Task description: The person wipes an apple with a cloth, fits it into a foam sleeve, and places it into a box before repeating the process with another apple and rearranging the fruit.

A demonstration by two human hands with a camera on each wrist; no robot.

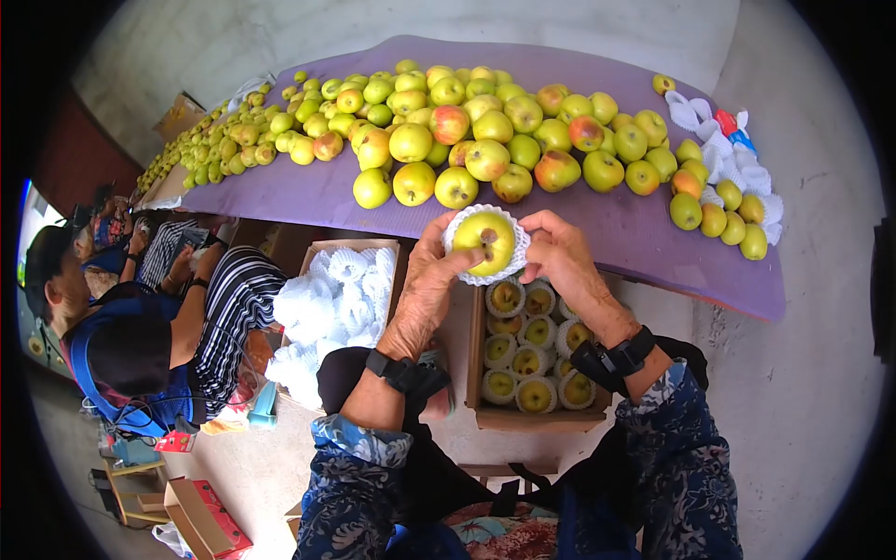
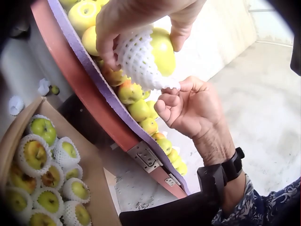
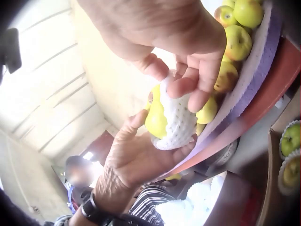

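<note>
A yellow-green apple (image 1: 487, 239) sits partly inside a white foam net sleeve (image 2: 136, 59), held up over the front edge of the purple-covered table. My left hand (image 1: 425, 280) grips the sleeved apple from its left side, the thumb lying across the fruit's face. On the other side my right hand (image 1: 567, 261) pinches the sleeve's rim between thumb and fingers, as the right wrist view shows well. Brown marks show around the apple's hollow. Below my hands, a cardboard box (image 1: 541, 420) holds rows of apples in the same kind of netting.
Many loose apples (image 1: 411, 142) lie heaped along the purple table cover (image 1: 308, 207). A box of white foam sleeves (image 1: 336, 294) stands left of my knees. Foam sleeves (image 1: 723, 154) also lie at the table's right end. Another person (image 1: 140, 345) sits at the left.
</note>
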